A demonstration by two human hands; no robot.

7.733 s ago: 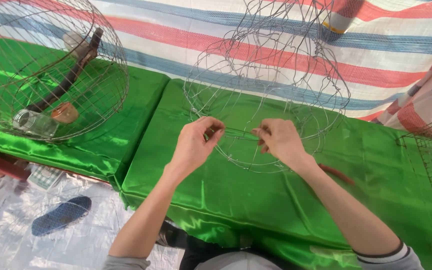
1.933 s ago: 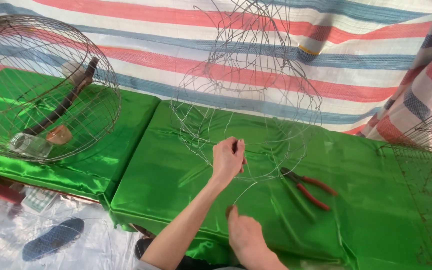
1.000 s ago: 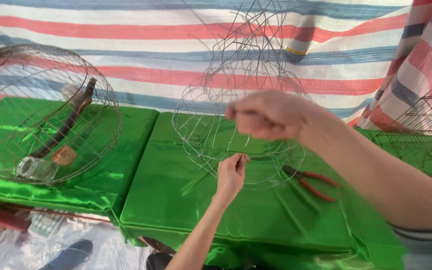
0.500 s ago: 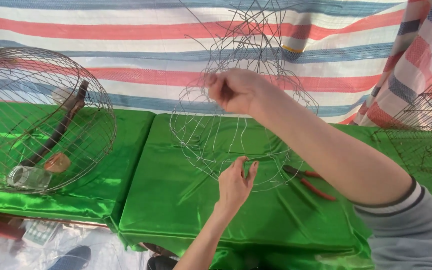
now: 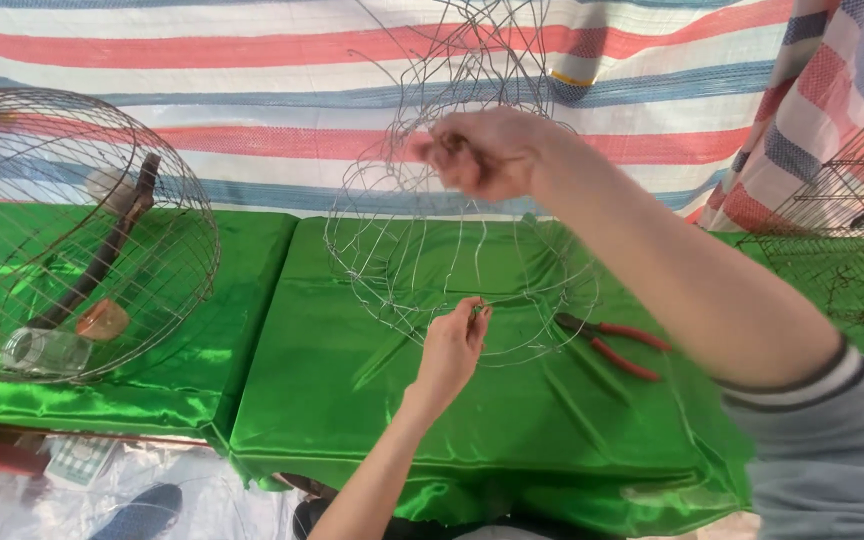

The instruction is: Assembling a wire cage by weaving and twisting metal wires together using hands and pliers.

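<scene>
Green cloth [image 5: 512,420], right hand [image 5: 482,150] raised higher, left hand [image 5: 452,345] still pinching wire frame [image 5: 402,270]

The tabletop [image 5: 372,420] has a shiny bright green cloth. The tarp [image 5: 252,90] behind has red, blue and white stripes. The pliers [image 5: 617,345] have red handles. The wire frame [image 5: 452,250] is thin silver-grey, the round cage [image 5: 167,200] darker, rusty grey. The sleeve [image 5: 832,450] is grey with a dark stripe.
</scene>
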